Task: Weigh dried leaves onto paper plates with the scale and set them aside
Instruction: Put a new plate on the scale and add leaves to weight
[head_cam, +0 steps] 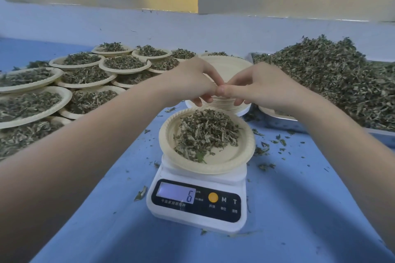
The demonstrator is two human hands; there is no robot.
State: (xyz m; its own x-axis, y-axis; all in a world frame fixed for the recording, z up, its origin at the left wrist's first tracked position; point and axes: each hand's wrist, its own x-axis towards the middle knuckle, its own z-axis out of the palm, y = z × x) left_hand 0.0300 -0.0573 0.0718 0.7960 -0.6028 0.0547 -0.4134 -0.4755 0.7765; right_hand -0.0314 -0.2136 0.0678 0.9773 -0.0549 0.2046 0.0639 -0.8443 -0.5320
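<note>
Dried leaves [206,132] lie heaped on a paper plate [230,161] that sits on the white scale [197,198], whose lit display [176,193] reads 6. The scale stands on the blue counter [106,209], with loose leaf crumbs scattered around it. Above the far rim of the plate, the left hand [188,79] and the right hand [263,85] meet at the fingertips, fingers bent downward and touching each other (whether they pinch any bit of leaf between them I cannot tell). Just behind the hands stands a stack of bare paper plates [228,66]. To the left, many filled plates [85,77] overlap one another in layers across the counter. To the right, a big loose pile of leaves [333,79] fills a metal tray [275,114], its near rim showing beside the right wrist. A pale wall runs along the back edge of the counter.
</note>
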